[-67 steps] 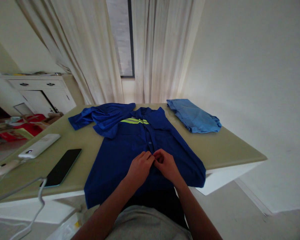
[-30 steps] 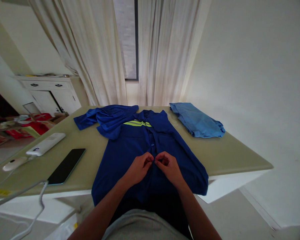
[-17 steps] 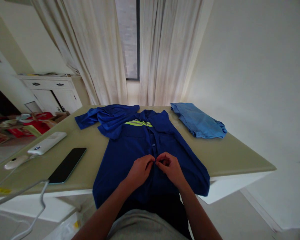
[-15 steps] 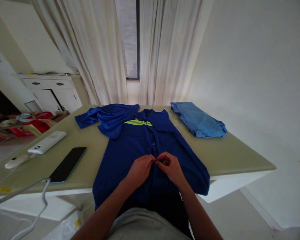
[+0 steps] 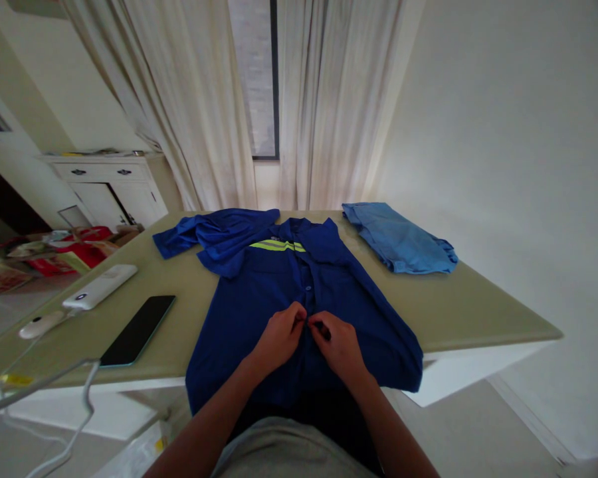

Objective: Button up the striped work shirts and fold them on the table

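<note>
A dark blue work shirt (image 5: 254, 299) with a yellow-green and grey stripe across its chest lies front up, collar at the far end, its lower part over the table's near edge. My left hand (image 5: 282, 332) pinches the left side of its front placket. Just beside it, my right hand (image 5: 336, 338) pinches the other side, thumb and forefinger together. The fingertips almost meet on the placket. Above them a button (image 5: 307, 288) shows; whatever small part lies between the fingers is hidden. One sleeve (image 5: 219, 232) is spread out to the far left, bunched in folds.
Folded light blue clothing (image 5: 401, 239) lies at the table's far right. On the left are a black phone (image 5: 138, 330), a white power bank (image 5: 101, 287) and a small white device (image 5: 40, 325) with a cable. A grey-white bent rod or cable (image 5: 87, 392) crosses the lower left.
My fingertips have shifted slightly; the right hand's fingers are now a bit lower and more curled on the placket. The view has moved slightly; the shirt lies as before.
</note>
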